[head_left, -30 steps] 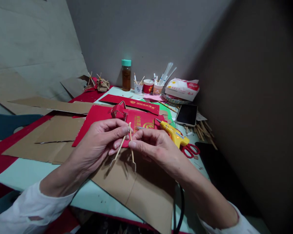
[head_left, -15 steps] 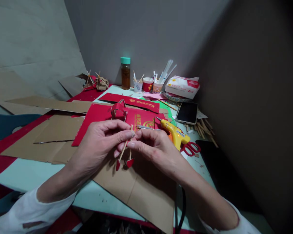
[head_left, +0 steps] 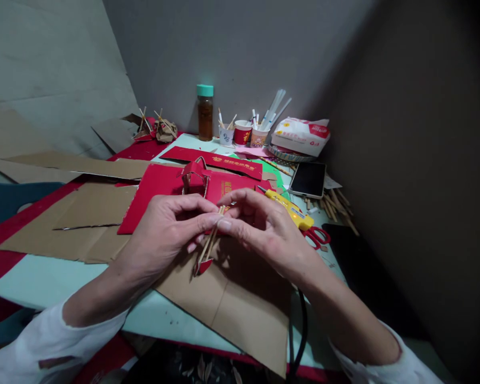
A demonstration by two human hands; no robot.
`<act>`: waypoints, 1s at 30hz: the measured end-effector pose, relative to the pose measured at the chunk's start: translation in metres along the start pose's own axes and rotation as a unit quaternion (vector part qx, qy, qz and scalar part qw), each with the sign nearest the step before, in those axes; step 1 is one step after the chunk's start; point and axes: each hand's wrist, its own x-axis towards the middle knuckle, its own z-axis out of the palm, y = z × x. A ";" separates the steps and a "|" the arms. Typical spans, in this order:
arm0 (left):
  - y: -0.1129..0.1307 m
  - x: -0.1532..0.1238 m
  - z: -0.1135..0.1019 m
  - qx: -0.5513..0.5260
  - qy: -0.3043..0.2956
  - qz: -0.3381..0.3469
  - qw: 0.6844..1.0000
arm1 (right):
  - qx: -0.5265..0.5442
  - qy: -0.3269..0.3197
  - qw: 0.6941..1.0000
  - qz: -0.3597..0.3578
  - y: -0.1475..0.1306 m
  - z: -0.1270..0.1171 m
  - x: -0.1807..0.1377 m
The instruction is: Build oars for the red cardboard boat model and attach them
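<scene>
My left hand (head_left: 166, 234) and my right hand (head_left: 264, 226) meet over the middle of the table, fingertips pinched together on two thin wooden sticks (head_left: 208, 246). The sticks lie close side by side and slant down to small red paper pieces (head_left: 203, 265) at their lower ends. They hang just above a brown cardboard sheet (head_left: 232, 309). A yellow glue gun (head_left: 290, 210) lies right behind my right hand, partly hidden by it. A small red folded paper piece (head_left: 194, 176) stands on red card (head_left: 156, 192) beyond my left hand.
Red-handled scissors (head_left: 318, 237), a dark phone (head_left: 308, 180) and loose sticks (head_left: 336, 205) lie at the right. A brown jar (head_left: 205, 112), several cups of pens (head_left: 242, 133) and a white packet (head_left: 302, 137) line the back wall. Cardboard sheets (head_left: 76, 221) cover the left.
The two sticks, spread apart a second ago, have been brought together side by side. Their red ends now show. Both hands shifted slightly up and closer.
</scene>
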 end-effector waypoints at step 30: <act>-0.008 0.000 0.000 0.040 -0.110 -0.045 0.992 | 0.164 0.088 0.982 0.030 0.008 -0.004 0.006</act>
